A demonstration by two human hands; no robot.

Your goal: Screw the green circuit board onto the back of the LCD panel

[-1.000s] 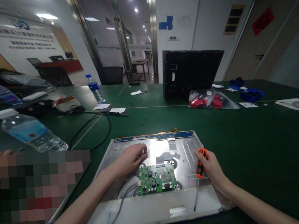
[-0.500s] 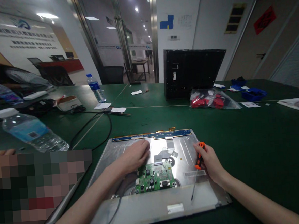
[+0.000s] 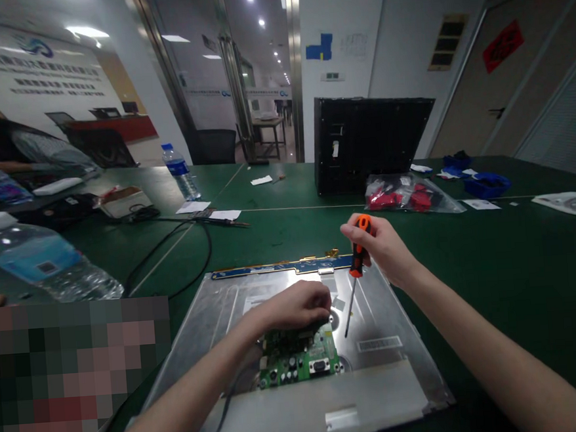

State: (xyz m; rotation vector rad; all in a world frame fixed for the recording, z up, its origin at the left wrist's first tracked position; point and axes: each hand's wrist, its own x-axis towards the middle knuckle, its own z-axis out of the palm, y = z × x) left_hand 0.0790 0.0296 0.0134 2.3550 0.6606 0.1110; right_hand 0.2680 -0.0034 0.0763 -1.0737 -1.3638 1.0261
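A bare metal display panel (image 3: pixel 383 308) lies flat on the green table in front of me. A small green circuit board (image 3: pixel 301 363) sits on its near middle. My left hand (image 3: pixel 297 305) is curled over the far edge of that board, fingers closed and pressing on it. My right hand (image 3: pixel 381 245) is raised above the panel's far right part and grips an orange-and-black screwdriver (image 3: pixel 355 270). Its shaft slants down, with the tip close to the panel beside the board. A blue strip board (image 3: pixel 282 268) runs along the panel's far edge.
A water bottle (image 3: pixel 39 263) lies at left, another bottle (image 3: pixel 179 171) stands further back. A black cable (image 3: pixel 181 240) loops over the table. A black monitor back (image 3: pixel 369 141) stands behind, with a bag of red parts (image 3: pixel 409 195) and blue items (image 3: pixel 485 181) to its right. A person sits far left.
My right hand lifted the screwdriver from the panel's right side up and toward the middle. My left hand slid nearer onto the circuit board and curled shut.
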